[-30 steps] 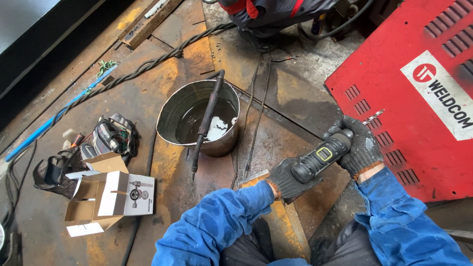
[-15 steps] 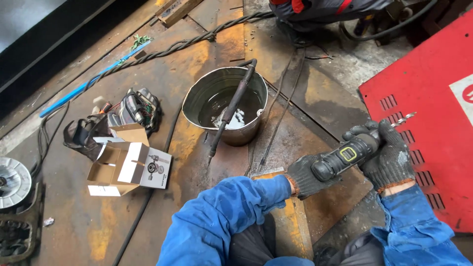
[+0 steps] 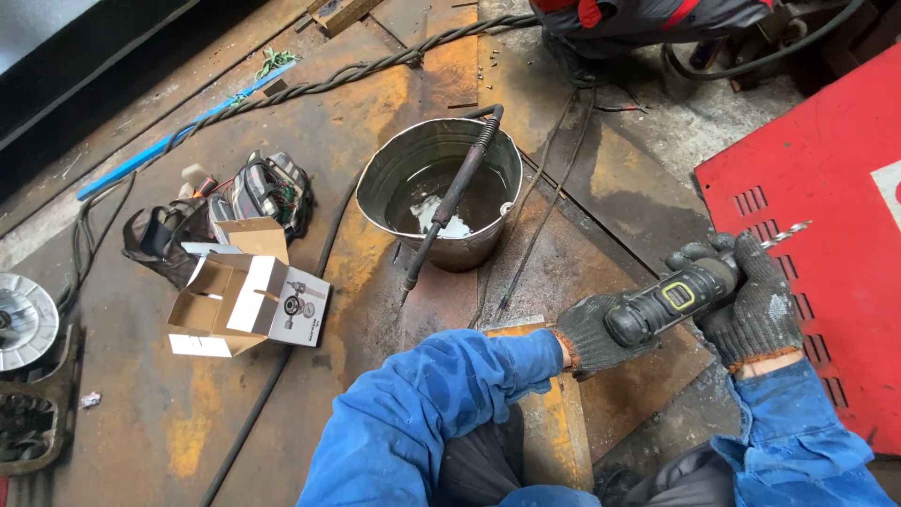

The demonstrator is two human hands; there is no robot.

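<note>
black handheld power drill with a yellow-outlined panel [image 3: 668, 302], held off the rusty steel floor plate [image 3: 282, 413] between both hands, near the plate's right edge where the red louvred metal cabinet [image 3: 826, 244] begins.
left hand [image 3: 601, 333], grey knit glove, closed round the rear end of the drill body.
right hand [image 3: 751, 300], same glove, wrapped shut round the front end near the chuck; fingers curled over the top.
long axis of the drill runs from lower left up to the right; the silver twist bit [image 3: 786, 233] sticks out past the right hand and points at the cabinet's face, tip close to it, contact not clear.
right hand is the nearer one to the cabinet; left trails behind on the same line.
further up the plate, well apart from the hands: dented galvanised metal bucket [image 3: 441, 197] with a dark rod-shaped electrode holder [image 3: 450, 202] leaning across it. open cardboard box [image 3: 246, 302] toward the plate's left side.
</note>
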